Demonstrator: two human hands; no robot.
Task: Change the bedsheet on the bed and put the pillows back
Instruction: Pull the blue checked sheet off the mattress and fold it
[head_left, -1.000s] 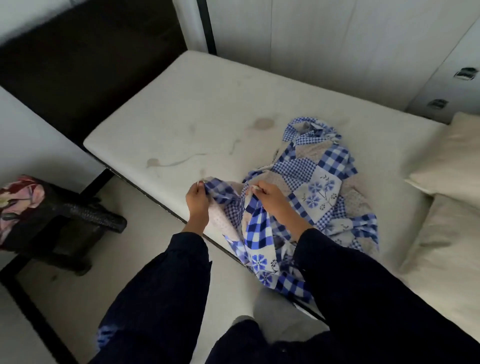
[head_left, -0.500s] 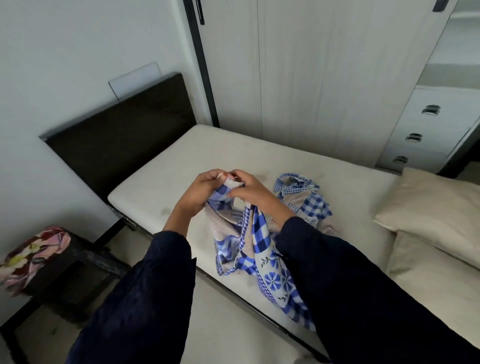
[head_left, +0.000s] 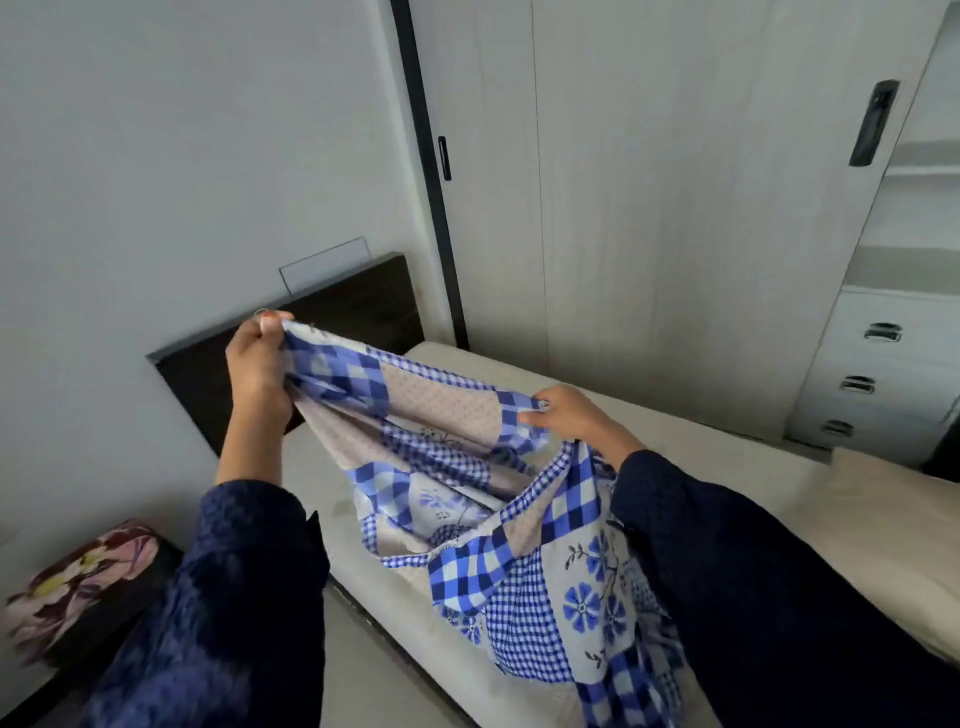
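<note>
The blue checked and flowered bedsheet (head_left: 457, 467) is now hanging in the air over the near side of the bare mattress (head_left: 727, 457), where a second ago it was lying in a bunched heap on that mattress. One hemmed edge is being stretched into a line between the two hands, and the rest is drooping in folds below them and trailing down past the right sleeve toward the bed's near edge.

The left hand (head_left: 257, 364) is lifting its end high, in front of the dark headboard (head_left: 363, 306), with fingers and thumb curled round the cloth. The right hand (head_left: 566, 415) is holding lower and nearer the bed's middle, pinching the edge between thumb and fingers. Half a second ago the hands were working close together on one bit of hem; now they are drawing apart along it.

That suggests the person is searching out a full side or a corner so the sheet can be opened and thrown across the bed. Whether the left hand is holding a true corner is hard to say, since the cloth is bunching there.

The spreading itself is not yet begun, and a pale pillow (head_left: 893, 499) is lying at the far right end of the mattress, waiting. A floral cushion (head_left: 78, 577) is sitting on a dark stool at the lower left.
</note>
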